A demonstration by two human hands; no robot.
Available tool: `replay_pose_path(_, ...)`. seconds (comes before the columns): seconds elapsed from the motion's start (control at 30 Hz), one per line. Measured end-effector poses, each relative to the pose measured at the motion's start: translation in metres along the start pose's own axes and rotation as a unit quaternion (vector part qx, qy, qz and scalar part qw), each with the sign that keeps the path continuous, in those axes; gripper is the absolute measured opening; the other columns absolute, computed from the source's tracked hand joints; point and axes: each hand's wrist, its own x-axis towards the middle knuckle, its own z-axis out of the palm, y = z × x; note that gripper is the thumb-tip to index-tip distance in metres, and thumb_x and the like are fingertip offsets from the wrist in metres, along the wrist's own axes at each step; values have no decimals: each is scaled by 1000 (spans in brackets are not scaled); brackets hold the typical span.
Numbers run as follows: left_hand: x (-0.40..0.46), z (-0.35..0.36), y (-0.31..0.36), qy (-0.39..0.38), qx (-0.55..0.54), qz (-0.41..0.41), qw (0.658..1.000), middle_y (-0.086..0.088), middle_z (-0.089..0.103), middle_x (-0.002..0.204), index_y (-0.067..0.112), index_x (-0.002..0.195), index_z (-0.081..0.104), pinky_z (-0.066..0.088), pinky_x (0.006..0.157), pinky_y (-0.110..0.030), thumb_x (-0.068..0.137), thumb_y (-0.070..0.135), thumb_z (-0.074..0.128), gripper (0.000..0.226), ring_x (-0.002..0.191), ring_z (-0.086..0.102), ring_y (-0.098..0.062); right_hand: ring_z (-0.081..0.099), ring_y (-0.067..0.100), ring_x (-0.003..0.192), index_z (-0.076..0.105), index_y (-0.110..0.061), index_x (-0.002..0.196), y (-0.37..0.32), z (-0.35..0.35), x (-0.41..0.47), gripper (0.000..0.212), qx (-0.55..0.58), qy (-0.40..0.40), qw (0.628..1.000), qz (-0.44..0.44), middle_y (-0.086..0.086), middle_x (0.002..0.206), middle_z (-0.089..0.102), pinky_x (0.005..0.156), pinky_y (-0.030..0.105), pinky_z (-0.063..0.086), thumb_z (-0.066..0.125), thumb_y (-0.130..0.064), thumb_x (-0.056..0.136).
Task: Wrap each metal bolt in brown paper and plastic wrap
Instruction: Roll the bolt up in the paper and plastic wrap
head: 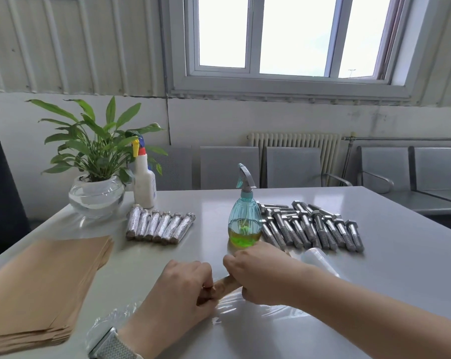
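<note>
Seven wrapped bolts (160,226) done; bare bolts (315,228) pile remains. Both hands, left hand (179,288) and right hand (260,273), pinch paper-wrapped bolt (225,283) on plastic wrap (245,305).

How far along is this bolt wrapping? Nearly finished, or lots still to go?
Early on. A row of about seven wrapped bolts lies finished. The left hand and right hand grip a paper-covered bolt on plastic wrap. A bigger pile of bare bolts and a stack of brown paper remain.

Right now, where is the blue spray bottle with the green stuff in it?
In the head view, the blue spray bottle stands mid-table, just beyond the right hand, with the pile of bare bolts right beside it.
</note>
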Motion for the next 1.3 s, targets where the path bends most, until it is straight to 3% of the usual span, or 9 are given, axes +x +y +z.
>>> replay_pose_path(0.13,2,7,6,77,62,47,994,7,47,58,20,64,49,32,63,-30,51,17,69,24,51,48,-17,43,30,57,33,-14,88,1,8,-9,21,22,36,999,15,3,65,42,52,33,29,53,-16,81)
replay_pose_path(0.27,4,8,4,123,87,59,987,7,48,61,19,66,51,34,65,-30,61,17,57,8,55,48,-18,46,28,61,41,-16,100,7,13,-16,23,81,73,993,48,3,84,56,53,32,33,50,-22,80)
replay_pose_path(0.37,5,8,2,109,94,72,987,7,50,64,20,67,53,33,66,-29,62,19,55,5,58,49,-17,46,19,73,49,-21,103,12,18,-20,24,129,83,986,59,-3,97,55,62,31,31,56,-27,81)
replay_pose_path(0.47,5,9,2,73,91,84,990,9,55,65,22,67,56,33,67,-29,63,23,54,4,59,53,-16,52,18,89,56,-23,107,18,29,-28,31,216,57,971,81,-5,109,52,73,31,41,69,-38,83)
replay_pose_path(0.7,11,8,6,8,66,87,994,13,58,66,27,66,58,32,68,-24,54,34,76,23,61,57,-10,53,10,92,68,-23,109,17,52,-47,26,294,148,942,75,-6,103,58,83,22,43,65,-39,88)
replay_pose_path(0.9,10,7,3,-33,23,53,998,19,62,72,29,70,62,32,70,-22,52,44,86,33,66,61,-5,57,13,92,74,-23,110,12,59,-55,32,339,191,919,70,-3,98,64,85,23,44,55,-43,93)
replay_pose_path(1.07,2,-5,0,18,-53,13,998,17,55,83,36,79,72,34,72,-20,79,55,57,24,76,50,0,57,14,92,75,-22,106,11,63,-55,22,337,210,915,78,-2,97,64,84,24,44,64,-33,91)
replay_pose_path(1.17,-1,-11,-4,15,-75,-37,996,21,52,74,35,95,73,36,70,-16,79,57,54,33,69,47,3,55,13,95,75,-22,107,12,63,-55,21,342,207,913,75,-3,99,62,88,23,42,65,-31,92)
replay_pose_path(1.3,-6,-4,-6,-28,-89,-103,990,27,56,78,40,117,64,38,80,-12,76,67,58,49,78,52,5,54,11,97,74,-23,109,11,63,-55,21,347,205,912,79,-5,101,61,89,21,41,65,-30,92)
